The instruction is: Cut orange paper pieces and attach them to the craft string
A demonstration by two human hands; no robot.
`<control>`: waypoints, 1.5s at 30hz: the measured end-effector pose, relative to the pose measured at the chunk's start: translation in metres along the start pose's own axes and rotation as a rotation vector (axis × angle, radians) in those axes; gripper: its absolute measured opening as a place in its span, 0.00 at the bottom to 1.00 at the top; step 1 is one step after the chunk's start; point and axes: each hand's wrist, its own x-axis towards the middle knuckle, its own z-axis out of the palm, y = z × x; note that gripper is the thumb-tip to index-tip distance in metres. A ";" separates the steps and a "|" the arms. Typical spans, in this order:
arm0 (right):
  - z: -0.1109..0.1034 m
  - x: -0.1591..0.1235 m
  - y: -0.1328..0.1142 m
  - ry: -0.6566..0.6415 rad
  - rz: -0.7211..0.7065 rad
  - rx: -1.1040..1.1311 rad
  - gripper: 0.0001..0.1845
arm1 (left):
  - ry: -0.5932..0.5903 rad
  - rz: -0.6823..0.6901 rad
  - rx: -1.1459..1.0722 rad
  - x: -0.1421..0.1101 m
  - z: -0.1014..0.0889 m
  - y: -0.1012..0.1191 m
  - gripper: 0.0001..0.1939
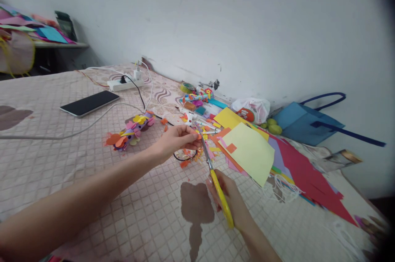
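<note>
My left hand [177, 140] pinches a small piece of orange paper [198, 136] between thumb and fingers. My right hand [226, 192] is wrapped around the yellow handles of a pair of scissors [220, 194], whose metal blades point away from me and reach up beside the orange piece. Whether the blades touch the paper I cannot tell. Below and beyond the hands lie scattered orange and yellow paper scraps [185, 163]. Left of my left hand rests a purple paper roll [132, 131] covered with colourful paper flowers.
A dark-screened phone [90, 103] and a white power strip [125, 84] with cables are at the left. Coloured paper sheets [248, 151] spread over the right, near white string [285, 188]. Behind them stand a white glue gun [189, 119], a plastic bag [252, 109] and a blue bag [308, 124].
</note>
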 end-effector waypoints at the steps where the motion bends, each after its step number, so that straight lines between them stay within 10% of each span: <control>1: 0.000 0.000 0.000 -0.001 0.003 -0.004 0.16 | 0.000 0.002 0.003 0.000 0.000 0.000 0.12; 45: -0.002 0.000 -0.005 -0.040 0.043 -0.158 0.14 | -0.001 -0.008 -0.015 0.006 -0.008 -0.004 0.12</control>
